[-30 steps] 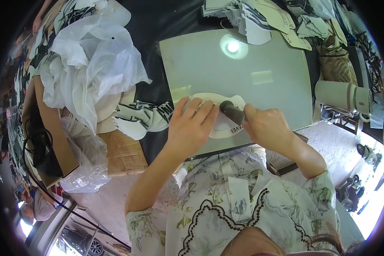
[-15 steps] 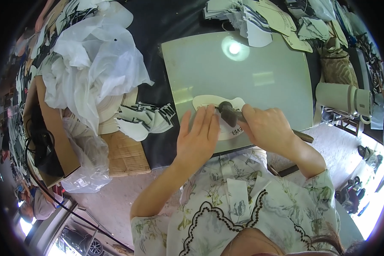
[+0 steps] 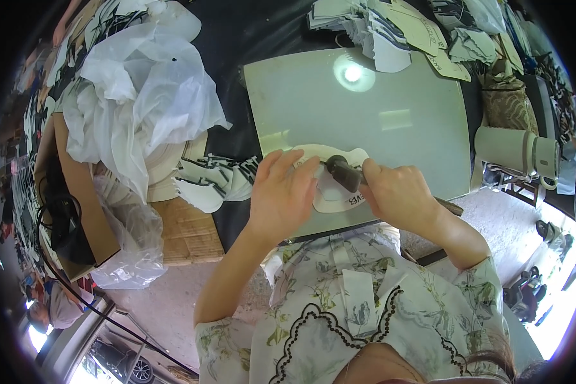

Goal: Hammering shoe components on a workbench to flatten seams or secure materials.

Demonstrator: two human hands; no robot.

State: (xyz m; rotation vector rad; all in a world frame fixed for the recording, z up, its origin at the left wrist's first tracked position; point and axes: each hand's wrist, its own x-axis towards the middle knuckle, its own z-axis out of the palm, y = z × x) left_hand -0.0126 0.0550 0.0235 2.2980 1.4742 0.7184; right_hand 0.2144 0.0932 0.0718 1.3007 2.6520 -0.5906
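My right hand (image 3: 400, 195) is closed round a hammer, its dark head (image 3: 344, 173) resting on or just above a cream, sole-shaped pattern piece (image 3: 345, 206). A smaller whitish piece (image 3: 329, 190) lies on the pattern, partly hidden by the hammer. At the pattern's left end is my left hand (image 3: 281, 195), its fingers apart and slightly bent, with nothing visible in them. Whether its fingertips touch the pattern I cannot tell. Beneath everything lies a glossy grey-green board (image 3: 365, 115). Left of that hand sits a fanned pile of white, dark-edged pieces (image 3: 214, 182).
Crumpled white plastic (image 3: 147, 96) and a cardboard box (image 3: 86, 185) stand at the left. White cut pieces (image 3: 387, 51) and yellowish patterns (image 3: 448, 64) overlap the board's far edge. A pale cylindrical machine part or container (image 3: 515, 152) is at the right.
My left hand has moved left, and its fingers, flat on the pattern before, have spread and bent. The whitish piece shows more. My right hand and the hammer stay nearly in place.
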